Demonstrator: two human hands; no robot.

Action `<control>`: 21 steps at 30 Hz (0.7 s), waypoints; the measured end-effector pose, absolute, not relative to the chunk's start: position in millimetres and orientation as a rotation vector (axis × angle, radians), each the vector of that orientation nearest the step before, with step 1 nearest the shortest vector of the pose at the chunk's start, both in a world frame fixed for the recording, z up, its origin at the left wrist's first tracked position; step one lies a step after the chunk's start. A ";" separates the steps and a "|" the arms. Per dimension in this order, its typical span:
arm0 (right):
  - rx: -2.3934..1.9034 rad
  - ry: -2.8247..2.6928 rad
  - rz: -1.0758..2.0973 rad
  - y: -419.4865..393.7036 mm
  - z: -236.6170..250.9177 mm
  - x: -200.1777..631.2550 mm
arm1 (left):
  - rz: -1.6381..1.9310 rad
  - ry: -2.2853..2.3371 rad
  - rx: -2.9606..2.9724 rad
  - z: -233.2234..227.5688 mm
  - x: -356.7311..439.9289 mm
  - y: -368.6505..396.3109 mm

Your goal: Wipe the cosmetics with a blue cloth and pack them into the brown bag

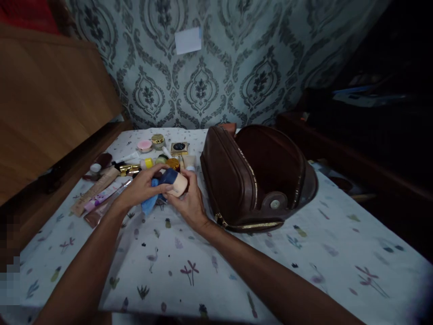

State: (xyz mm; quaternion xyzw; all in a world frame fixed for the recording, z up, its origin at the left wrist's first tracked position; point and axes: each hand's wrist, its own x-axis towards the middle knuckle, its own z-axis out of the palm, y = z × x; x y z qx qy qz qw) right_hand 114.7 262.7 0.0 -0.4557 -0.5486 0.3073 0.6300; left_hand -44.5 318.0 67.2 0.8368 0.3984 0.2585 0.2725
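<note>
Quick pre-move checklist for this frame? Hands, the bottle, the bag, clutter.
1. Left hand on the bottle: ok, fingers wrap its dark blue part.
2. Right hand supporting the bottle: ok, it holds the beige end.
3. Blue cloth under the left hand: ok, in view; whether it is gripped, cannot tell.
4. Brown bag open: ok, zip undone, flap back, mouth facing the hands.
5. Bag interior free: cannot tell, too dark.
6. Cosmetics behind the hands: not ok, crowded close to the bottle.
</note>
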 end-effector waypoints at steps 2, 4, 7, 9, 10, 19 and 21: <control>-0.932 -1.195 0.839 263.0 2.0 113.1 | 0.739 1.025 2.181 67.7 -46.0 318.3; -0.823 -1.134 1.010 263.8 3.0 111.9 | 0.780 0.977 2.126 69.0 -46.4 317.2; -0.767 -1.068 1.237 265.8 2.1 111.9 | 0.820 0.912 2.127 70.6 -45.8 315.7; -0.781 -1.023 1.308 267.6 0.0 112.6 | 0.818 0.871 2.163 70.6 -45.6 315.6; -0.785 -1.000 1.315 268.6 -1.2 113.0 | 0.809 0.856 2.182 70.5 -45.6 315.8; -0.787 -1.016 1.170 264.7 0.8 116.5 | 0.761 0.899 2.137 66.8 -46.9 316.9; -0.769 -1.031 1.122 262.6 3.9 116.8 | 0.770 0.887 2.089 64.1 -47.5 318.2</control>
